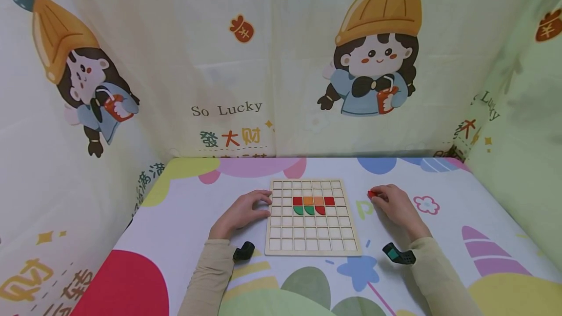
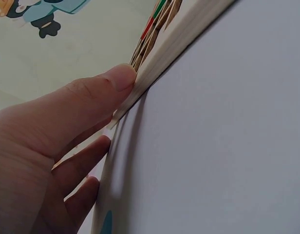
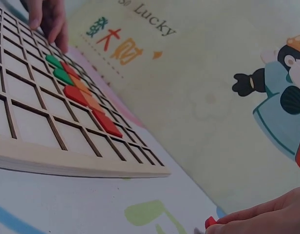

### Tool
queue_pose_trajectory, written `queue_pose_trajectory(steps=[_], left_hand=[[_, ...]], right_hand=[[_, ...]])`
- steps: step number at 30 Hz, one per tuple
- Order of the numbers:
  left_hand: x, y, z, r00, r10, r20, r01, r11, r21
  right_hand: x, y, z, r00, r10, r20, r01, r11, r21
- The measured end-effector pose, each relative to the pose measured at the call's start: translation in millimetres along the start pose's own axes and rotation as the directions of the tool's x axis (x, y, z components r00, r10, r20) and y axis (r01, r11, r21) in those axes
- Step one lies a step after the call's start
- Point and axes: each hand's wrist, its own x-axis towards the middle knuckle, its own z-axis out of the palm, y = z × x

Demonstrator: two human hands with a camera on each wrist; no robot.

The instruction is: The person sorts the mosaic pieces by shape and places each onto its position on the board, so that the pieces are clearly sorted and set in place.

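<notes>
A square wooden grid board (image 1: 312,253) lies on the table. In one row, two orange squares (image 1: 313,201) sit between a red square (image 1: 297,201) and another red square (image 1: 329,201). Below them are two green quarter-round pieces (image 1: 298,210) and a red quarter-round piece (image 1: 320,210). My left hand (image 1: 246,213) touches the board's left edge, its thumb against the side in the left wrist view and its fingers loosely extended. To the right of the board, my right hand (image 1: 397,206) pinches a small red piece (image 3: 211,222) close over the table; its shape is mostly hidden.
A printed cloth (image 1: 197,267) covers the table, with flowers, a star and coloured shapes. Behind it and at both sides hang cloth walls (image 1: 298,135) with cartoon figures and lettering. Dark wrist devices (image 1: 398,254) sit at both cuffs.
</notes>
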Motion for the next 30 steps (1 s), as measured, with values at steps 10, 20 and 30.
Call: queue_pose_trajectory(steps=[10,20,30], left_hand=[[-0.9,-1.2,1.4,1.0,0.004,-0.001,-0.004,1.0,-0.001],[-0.4,-1.5,0.8,1.0,0.006,0.0,-0.006,1.0,0.002],[0.5,-0.7,0.4,1.0,0.01,0.001,-0.01,1.0,0.005]], right_hand=[[-0.3,-9,-6,0.999,-0.012,-0.033,0.013,1.0,0.02],[0.3,-27,-11,0.988,-0.13,-0.089,0.135,0.99,0.049],[1.1,-34,-8,0.993,-0.099,-0.071,0.103,0.992,0.068]])
